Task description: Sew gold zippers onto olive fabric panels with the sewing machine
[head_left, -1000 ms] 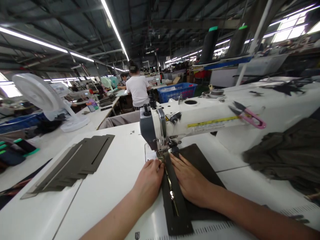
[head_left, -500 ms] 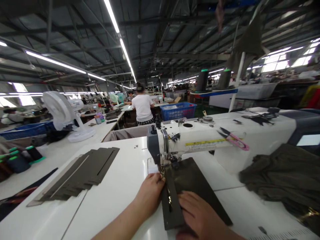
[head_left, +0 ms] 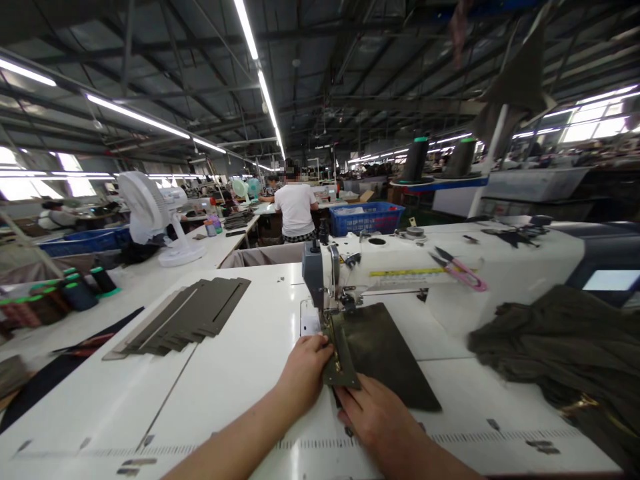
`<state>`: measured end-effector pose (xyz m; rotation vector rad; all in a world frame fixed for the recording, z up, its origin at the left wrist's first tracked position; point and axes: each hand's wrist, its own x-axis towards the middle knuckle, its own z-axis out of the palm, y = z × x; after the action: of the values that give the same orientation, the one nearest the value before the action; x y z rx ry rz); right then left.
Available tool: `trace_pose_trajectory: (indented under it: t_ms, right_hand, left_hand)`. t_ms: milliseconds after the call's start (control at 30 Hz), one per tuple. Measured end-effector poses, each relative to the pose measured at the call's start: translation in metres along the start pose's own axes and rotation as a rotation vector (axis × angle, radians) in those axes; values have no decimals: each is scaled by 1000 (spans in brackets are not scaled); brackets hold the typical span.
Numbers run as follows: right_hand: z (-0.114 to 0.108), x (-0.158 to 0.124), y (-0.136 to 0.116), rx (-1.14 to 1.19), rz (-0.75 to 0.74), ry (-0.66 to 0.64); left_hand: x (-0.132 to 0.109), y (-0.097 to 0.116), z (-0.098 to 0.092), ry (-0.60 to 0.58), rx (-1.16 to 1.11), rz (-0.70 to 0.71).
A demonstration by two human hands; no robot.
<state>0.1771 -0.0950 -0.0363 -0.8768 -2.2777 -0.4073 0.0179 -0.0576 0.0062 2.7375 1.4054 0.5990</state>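
Observation:
A dark olive fabric panel (head_left: 395, 363) lies beneath the needle area of a white sewing machine (head_left: 400, 267). Along its left side runs a narrower olive strip (head_left: 349, 363) with a gold-toothed zipper (head_left: 337, 361) in its slot. My left hand (head_left: 304, 370) is closed on the strip's left edge, just in front of the presser foot (head_left: 329, 312). At the strip's near end, my right hand (head_left: 377, 413) grips the cloth with the thumb near its edge; some of its fingers are hidden under the fabric.
Overlapping olive pieces (head_left: 200, 310) lie to the left on the white table (head_left: 240, 393). Pink-handled scissors (head_left: 463, 272) rest on the machine arm. Crumpled olive cloth (head_left: 540, 340) is heaped at right. Beyond are a white fan (head_left: 150, 207), thread cones (head_left: 83, 293), a blue basket (head_left: 367, 219) and a seated person (head_left: 296, 208).
My right hand has shifted from the strip's right side to its near end. The strip and panel sit farther forward under the machine. My view has swung slightly left.

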Motion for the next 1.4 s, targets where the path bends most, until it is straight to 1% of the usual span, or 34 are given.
trace_pose_trajectory:
  t_ms: [133, 333, 467, 567, 667, 733, 967, 1133, 1200, 1300, 1400]
  right_hand:
    - [3, 0, 2, -54, -123, 11]
    - [8, -4, 5, -26, -164, -12]
    - [12, -3, 7, -19, -143, -26]
    - [13, 0, 9, -33, -136, -8]
    - [13, 4, 10, -29, -128, 6]
    - [15, 6, 11, -26, -123, -7]
    - [27, 13, 26, -5, -85, -97]
    - [29, 25, 38, 15, -92, -181]
    - [28, 29, 41, 16, -76, -209]
    - [28, 34, 45, 38, -56, -248]
    - [29, 39, 48, 77, -25, -252]
  left_hand:
    - [-2, 3, -2, 8, 16, 7]
    - [-11, 10, 0, 53, -14, 6]
    - [-8, 9, 3, 77, 37, 43]
    - [-5, 5, 5, 92, 45, 60]
    - [-2, 1, 5, 92, 58, 65]
    - [0, -2, 5, 87, 64, 65]
    - [14, -10, 6, 24, 39, 24]
    - [24, -14, 7, -30, 14, -79]
    - [28, -18, 8, -28, 18, -95]
    - [35, -27, 13, -20, 38, -69]
    - [38, -36, 20, 24, 61, -50]
